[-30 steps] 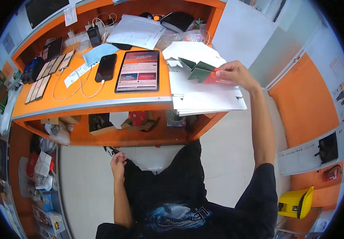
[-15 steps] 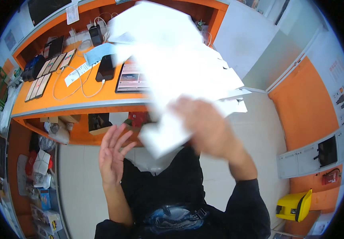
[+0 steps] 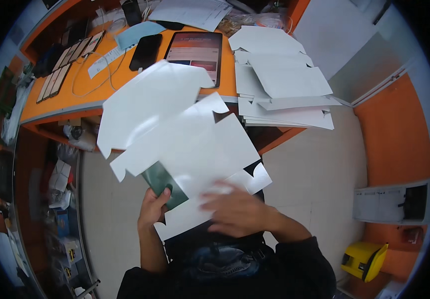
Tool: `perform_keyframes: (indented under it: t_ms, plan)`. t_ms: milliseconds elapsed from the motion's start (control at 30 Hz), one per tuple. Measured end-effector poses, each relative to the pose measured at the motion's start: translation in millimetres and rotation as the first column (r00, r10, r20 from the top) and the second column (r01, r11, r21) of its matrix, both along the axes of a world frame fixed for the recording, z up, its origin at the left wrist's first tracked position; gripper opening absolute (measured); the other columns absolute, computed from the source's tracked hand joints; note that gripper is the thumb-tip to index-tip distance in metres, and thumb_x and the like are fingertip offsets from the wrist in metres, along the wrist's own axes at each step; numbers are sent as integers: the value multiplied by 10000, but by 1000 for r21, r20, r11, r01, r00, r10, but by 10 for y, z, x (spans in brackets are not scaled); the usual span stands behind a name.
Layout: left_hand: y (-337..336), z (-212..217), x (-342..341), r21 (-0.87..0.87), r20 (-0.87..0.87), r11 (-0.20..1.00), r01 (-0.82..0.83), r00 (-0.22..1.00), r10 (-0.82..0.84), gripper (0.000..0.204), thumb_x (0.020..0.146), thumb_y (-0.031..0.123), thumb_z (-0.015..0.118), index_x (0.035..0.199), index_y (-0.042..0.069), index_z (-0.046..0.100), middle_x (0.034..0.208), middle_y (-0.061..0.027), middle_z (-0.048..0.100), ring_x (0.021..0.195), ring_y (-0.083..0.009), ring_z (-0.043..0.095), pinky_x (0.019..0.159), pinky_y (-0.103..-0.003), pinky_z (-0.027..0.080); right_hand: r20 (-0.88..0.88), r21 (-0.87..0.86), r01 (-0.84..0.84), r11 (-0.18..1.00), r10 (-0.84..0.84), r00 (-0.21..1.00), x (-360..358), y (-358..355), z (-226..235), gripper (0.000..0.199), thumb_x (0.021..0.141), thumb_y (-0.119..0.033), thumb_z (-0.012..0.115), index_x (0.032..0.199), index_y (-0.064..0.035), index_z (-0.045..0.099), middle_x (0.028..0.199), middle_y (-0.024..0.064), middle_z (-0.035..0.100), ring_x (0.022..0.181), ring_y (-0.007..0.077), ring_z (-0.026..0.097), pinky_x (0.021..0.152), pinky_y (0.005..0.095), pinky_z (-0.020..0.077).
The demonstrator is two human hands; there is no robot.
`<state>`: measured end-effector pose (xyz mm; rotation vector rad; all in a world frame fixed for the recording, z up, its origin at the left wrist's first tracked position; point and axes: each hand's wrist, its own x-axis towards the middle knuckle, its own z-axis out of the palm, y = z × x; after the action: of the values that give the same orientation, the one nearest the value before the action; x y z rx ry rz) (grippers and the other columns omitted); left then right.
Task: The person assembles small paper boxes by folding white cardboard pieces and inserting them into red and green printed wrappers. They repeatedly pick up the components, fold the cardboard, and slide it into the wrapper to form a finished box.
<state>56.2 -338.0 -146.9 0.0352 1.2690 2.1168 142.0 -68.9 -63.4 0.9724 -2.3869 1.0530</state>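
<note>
A flat white die-cut box blank [image 3: 185, 134] with notched flaps and a green panel [image 3: 167, 184] slants across my lap and overlaps the desk edge. My left hand [image 3: 154, 205] grips it at the green panel, thumb on top. Over the blank's lower right part hovers my right hand [image 3: 237, 209], smeared by motion; whether it touches the card cannot be made out. A stack of similar white box blanks [image 3: 294, 77] lies at the desk's right end, some of them sticking out past the edge.
On the orange desk [image 3: 88, 93] are a tablet [image 3: 195, 50], a black phone [image 3: 145, 52], a light blue face mask [image 3: 138, 34], cables and several phones [image 3: 54, 82] in rows. Shelves with packages [image 3: 63, 219] stand at left; a yellow bin [image 3: 364, 261] is at lower right.
The white box blank has come down from over the desk to my lap. My left hand, empty before, now holds its green panel. My right hand has moved lower, and the stack is now uncovered.
</note>
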Motion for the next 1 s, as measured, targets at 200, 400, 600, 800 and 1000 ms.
perform_keyframes:
  t_ms: [200,400,600,800,1000]
  plan:
    - [-34,56,207,80,-192,996,49,981,-32,317,963,124,652,1247,-2,586,1160,-60,662,1074,-152,609,909,-341,503,693,-716,610,339,232,683,94,643,95,343,980,-269,590,1170,16,598,1230,154,612,1141,319,585,989,457,465]
    - [23,21,192,-248,-54,896,367,919,-391,450,930,132,689,1332,9,529,1226,-31,616,1123,-128,542,946,-316,440,690,-645,100,757,522,501,94,647,-793,574,988,-458,583,1274,40,559,1201,97,612,1071,185,583,909,371,489]
    - [-21,174,261,-459,-141,839,293,908,-394,380,993,208,602,1306,3,539,1114,-35,631,1017,-117,573,879,-303,468,801,-176,177,968,36,598,-188,291,-380,491,1044,-357,491,831,69,610,547,137,534,516,253,553,589,409,454]
    - [-36,237,94,-508,-329,850,-139,943,-43,377,1093,335,366,1135,20,568,850,23,549,748,-54,454,699,-229,414,770,137,201,970,-231,595,-148,164,-648,411,1015,-317,554,872,53,658,729,228,646,705,399,644,704,419,510]
    - [239,132,206,-489,-404,730,-478,866,296,369,1083,321,426,820,70,487,754,58,454,699,-28,374,602,-219,332,548,21,281,960,-246,800,-40,-36,-915,695,1033,-477,431,603,44,598,569,231,554,585,442,570,680,481,499]
